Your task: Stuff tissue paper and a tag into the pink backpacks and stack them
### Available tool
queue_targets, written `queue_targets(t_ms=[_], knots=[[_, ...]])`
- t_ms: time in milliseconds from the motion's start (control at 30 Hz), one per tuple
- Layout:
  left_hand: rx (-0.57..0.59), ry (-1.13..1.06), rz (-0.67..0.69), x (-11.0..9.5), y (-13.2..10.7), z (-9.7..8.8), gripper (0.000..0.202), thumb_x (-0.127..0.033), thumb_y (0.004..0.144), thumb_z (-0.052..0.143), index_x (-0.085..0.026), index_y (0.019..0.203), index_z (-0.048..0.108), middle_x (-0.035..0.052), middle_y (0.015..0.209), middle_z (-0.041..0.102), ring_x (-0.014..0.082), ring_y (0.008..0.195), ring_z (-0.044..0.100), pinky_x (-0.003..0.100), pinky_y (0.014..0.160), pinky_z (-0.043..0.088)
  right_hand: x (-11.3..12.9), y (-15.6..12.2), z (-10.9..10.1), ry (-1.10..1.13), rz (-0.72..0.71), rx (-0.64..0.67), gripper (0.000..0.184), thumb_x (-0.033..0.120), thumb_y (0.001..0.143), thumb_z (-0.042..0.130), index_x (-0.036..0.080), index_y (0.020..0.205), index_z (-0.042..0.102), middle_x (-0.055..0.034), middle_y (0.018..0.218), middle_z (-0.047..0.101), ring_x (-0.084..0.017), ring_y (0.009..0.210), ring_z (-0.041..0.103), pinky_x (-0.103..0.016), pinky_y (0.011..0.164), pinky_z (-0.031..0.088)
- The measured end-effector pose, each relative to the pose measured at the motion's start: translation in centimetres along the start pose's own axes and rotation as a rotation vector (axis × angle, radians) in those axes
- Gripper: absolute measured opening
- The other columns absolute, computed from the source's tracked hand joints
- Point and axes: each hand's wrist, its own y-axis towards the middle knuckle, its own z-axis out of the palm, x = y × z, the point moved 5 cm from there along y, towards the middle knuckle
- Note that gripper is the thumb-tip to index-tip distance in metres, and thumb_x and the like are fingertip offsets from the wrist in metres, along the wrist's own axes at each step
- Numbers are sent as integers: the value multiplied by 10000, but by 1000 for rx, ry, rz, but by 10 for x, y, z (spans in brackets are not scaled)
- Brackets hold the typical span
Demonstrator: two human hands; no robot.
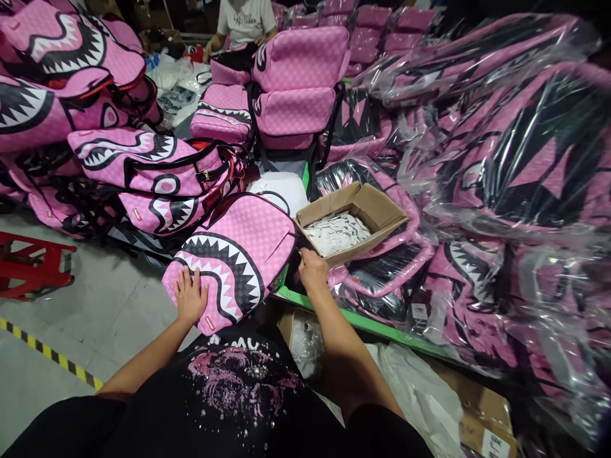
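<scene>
A pink backpack [238, 254] with a shark-mouth print lies in front of me, front side up. My left hand [189, 295] rests flat on its lower left corner, fingers spread. My right hand [312, 270] is at the bag's right side, fingers curled in a pinch near the zipper edge; what it holds is too small to make out. Just beyond that hand sits an open cardboard box [377, 208] filled with small white tags [337, 231].
Unwrapped pink shark bags [143, 165] are piled at left, plastic-wrapped ones [501, 178] at right. A green table edge [372, 326] runs below the box. Another person [243, 25] sits at the back. A red stool [33, 267] and yellow-black floor tape [48, 353] are at left.
</scene>
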Motion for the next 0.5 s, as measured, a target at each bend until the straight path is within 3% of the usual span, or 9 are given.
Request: queue_targets(t_ms=[100, 167, 233, 300, 367, 433, 500], knots=[[16, -84, -44, 11, -3, -6, 622, -414, 999, 359, -96, 1533, 383, 245, 1641, 200, 395, 1540, 117, 630, 1202, 151, 25, 7, -64, -20, -214, -184, 357, 116, 951, 378, 136, 1072, 714, -105, 878, 699, -199, 842, 601, -289, 768, 372], [-19, -209, -74, 5, -2, -29, 650, -433, 996, 353, -105, 1557, 321, 247, 1634, 223, 382, 1540, 136, 626, 1203, 179, 54, -9, -114, 12, -451, -378, 318, 108, 923, 426, 153, 1052, 713, -84, 831, 697, -190, 800, 597, -292, 752, 386], [-178, -379, -22, -20, 1, -75, 676, -481, 1008, 315, -164, 1595, 204, 220, 1637, 228, 344, 1544, 157, 591, 1216, 212, 84, -34, -159, 76, -716, -567, 286, 92, 898, 462, 164, 1037, 702, -67, 819, 703, -176, 752, 592, -292, 735, 402], [-424, -573, 232, -65, 5, -139, 659, -549, 1018, 249, -280, 1605, 117, 156, 1636, 251, 289, 1530, 233, 538, 1224, 256, 111, -55, -196, 144, -925, -669, 287, 78, 883, 479, 170, 1060, 684, -53, 799, 706, -162, 709, 592, -289, 716, 414], [-591, -713, 444, -108, 10, -197, 770, -723, 946, 262, -331, 1596, 137, 130, 1644, 200, 326, 1527, 231, 573, 1218, 259, 133, -67, -223, 187, -1032, -701, 307, 86, 888, 492, 177, 1125, 666, -48, 795, 711, -157, 690, 602, -287, 700, 424], [-680, -793, 461, -136, 14, -241, 921, -794, 866, 394, -290, 1599, 156, 150, 1664, 83, 363, 1542, 155, 580, 1218, 257, 150, -72, -249, 205, -1067, -733, 313, 113, 900, 528, 186, 1178, 653, -50, 812, 718, -164, 702, 622, -291, 694, 438], [-682, -856, 492, -154, 12, -269, 1072, -816, 805, 480, -241, 1614, 73, 187, 1668, 33, 389, 1550, 63, 597, 1210, 267, 163, -78, -272, 198, -1104, -756, 312, 129, 905, 573, 190, 1203, 645, -53, 831, 720, -172, 735, 637, -295, 708, 454]])
